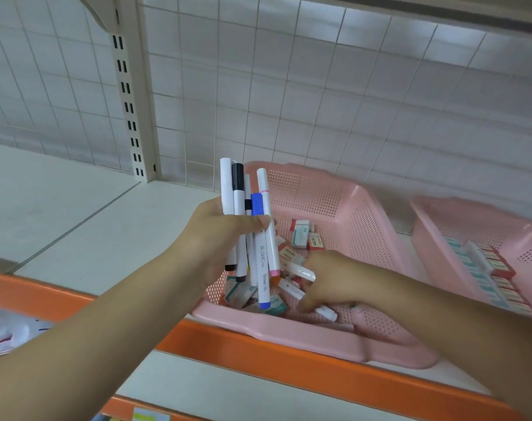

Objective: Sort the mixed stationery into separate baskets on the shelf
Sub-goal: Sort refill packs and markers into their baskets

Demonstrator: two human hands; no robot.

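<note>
View from a head camera, looking down at a shop-style shelf (76, 226) with a white deck, an orange front strip (258, 352) and a wire grid panel (319, 101) behind.

A pink basket (307, 189) sits at the centre, holding a jumble of small boxed erasers (301, 237) and loose pens. A second pink basket (459, 220) stands just beside it on the right, with erasers lined up in neat rows.

The left hand (225, 235) grips a bundle of about five markers (262, 259) in a closed fist above the near left part of the centre basket. The bundle stands nearly upright in the picture. Its long axis runs from the basket's front edge up toward the back panel, fanning slightly at the bottom. A black cap and a blue cap show near the top, and blue and pink ends point down.

The right hand (331, 278) reaches down into the same basket. Its fingers curl round a white marker (302, 271), which lies roughly crosswise, left to right. Other white pens poke out beneath the hand, and whether it holds them too cannot be told.

The step in hand looks like picking markers out of the mix while the erasers are left behind. The next move likely calls for lifting the white marker free without dragging erasers along, then turning it lengthwise to join the bundle. After that, the set would go to a basket of its own, and no such basket is in view.
</note>
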